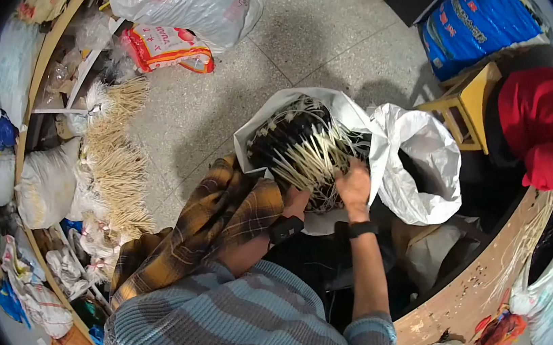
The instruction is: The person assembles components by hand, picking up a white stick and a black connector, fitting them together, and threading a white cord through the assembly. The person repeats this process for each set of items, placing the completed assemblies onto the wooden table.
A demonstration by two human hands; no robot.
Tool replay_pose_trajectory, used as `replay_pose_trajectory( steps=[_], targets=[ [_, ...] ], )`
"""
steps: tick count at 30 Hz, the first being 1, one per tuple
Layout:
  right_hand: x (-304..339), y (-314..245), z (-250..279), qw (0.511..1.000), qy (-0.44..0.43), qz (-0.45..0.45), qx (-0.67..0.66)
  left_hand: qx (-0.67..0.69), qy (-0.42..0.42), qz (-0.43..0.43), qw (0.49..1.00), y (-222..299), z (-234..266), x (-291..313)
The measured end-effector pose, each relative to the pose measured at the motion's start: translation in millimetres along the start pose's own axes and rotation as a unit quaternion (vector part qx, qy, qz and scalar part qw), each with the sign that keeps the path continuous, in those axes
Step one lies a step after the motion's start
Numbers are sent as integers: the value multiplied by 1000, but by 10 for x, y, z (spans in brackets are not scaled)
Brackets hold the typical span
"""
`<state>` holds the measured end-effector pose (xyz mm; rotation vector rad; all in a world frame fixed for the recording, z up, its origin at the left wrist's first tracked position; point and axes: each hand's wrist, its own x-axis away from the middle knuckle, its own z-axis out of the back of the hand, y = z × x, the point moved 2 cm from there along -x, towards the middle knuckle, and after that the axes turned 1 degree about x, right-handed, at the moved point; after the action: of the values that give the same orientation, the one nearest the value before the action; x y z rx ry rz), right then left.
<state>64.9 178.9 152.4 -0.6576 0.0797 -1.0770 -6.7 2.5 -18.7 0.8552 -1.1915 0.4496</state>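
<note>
Step in hand, as judged: gathering pale strands (316, 155), which lie with dark material inside the open white sack (252, 123). Left hand (296, 203), 6 o'clock in sack: fingers hidden, state cannot be told. Right hand (355, 185), 4 o'clock: fingers at strands, clamping indeterminate. Next move calls for an even grip. Second sack (449, 193), 3 o'clock: shadowed contents unidentifiable.
</note>
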Motion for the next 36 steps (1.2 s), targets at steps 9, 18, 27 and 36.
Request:
replay_pose_trajectory(
  steps=[9, 18, 27, 36],
  targets=[
    [697, -45, 306, 988, 40, 138, 53, -115, -177, -540, 815, 1278, -414, 1380],
    [1314, -319, -530, 983, 3, 178, 49, -685, -167, -620, 344, 2616, -914, 1078],
    [1093, -62, 10, 993, 91, 64, 49, -889, -108, -399, 198, 2599, -66, 1],
    [1453, -169, -180, 989, 72, 101, 84, -914, -215, -248, 239, 2223, -155, 641]
  ],
)
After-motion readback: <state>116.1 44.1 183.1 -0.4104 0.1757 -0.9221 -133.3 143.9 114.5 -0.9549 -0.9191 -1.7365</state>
